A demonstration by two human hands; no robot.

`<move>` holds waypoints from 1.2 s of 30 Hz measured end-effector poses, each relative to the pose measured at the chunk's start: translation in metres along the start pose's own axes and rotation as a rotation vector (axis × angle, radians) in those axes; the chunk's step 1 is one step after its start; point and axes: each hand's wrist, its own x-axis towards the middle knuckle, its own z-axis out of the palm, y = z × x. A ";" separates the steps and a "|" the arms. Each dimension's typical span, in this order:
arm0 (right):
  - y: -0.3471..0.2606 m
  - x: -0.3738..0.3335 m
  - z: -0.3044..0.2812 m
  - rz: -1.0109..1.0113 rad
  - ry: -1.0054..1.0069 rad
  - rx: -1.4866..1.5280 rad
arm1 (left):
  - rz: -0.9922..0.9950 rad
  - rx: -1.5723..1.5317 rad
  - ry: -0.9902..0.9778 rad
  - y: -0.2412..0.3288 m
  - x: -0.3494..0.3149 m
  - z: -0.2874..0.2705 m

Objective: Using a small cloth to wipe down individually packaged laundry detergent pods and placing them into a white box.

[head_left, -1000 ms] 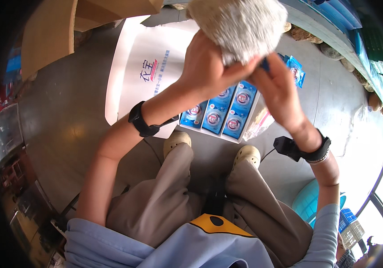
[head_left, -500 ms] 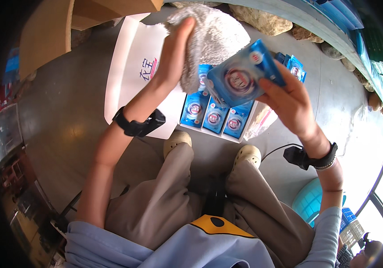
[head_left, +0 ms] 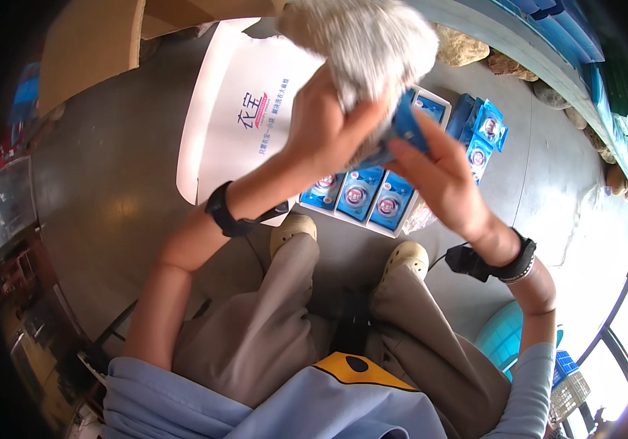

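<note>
My left hand (head_left: 322, 124) is closed on a fluffy grey cloth (head_left: 376, 44), smeared by motion, above the far end of a white box. My right hand (head_left: 449, 183) grips a blue packet (head_left: 409, 126), seen nearly edge-on, and the cloth is against it. Beneath both hands is the white box (head_left: 363, 224) with blue packets (head_left: 356, 196) lying in compartments; my hands and the cloth hide much of its inside. Its printed white lid (head_left: 219, 157) lies folded open to the left.
More blue packets (head_left: 491, 126) lie on the floor right of the box. A cardboard box (head_left: 94, 58) stands at the far left, stones (head_left: 461, 45) line the back, and a turquoise round object (head_left: 500, 329) and a crate (head_left: 571, 388) are at the right.
My hands have come together. The left moved right with the cloth, and the right brought the packet against it, turning the packet from face-up to nearly edge-on.
</note>
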 end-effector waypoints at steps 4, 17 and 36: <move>0.003 -0.008 0.004 0.063 -0.025 -0.087 | -0.270 -0.034 -0.138 0.001 0.022 -0.006; -0.024 0.007 -0.029 0.061 0.135 0.231 | -0.540 -0.350 -0.507 0.009 0.013 -0.039; -0.015 -0.009 -0.033 0.039 0.276 0.225 | -0.527 -0.497 -0.290 0.004 -0.015 0.002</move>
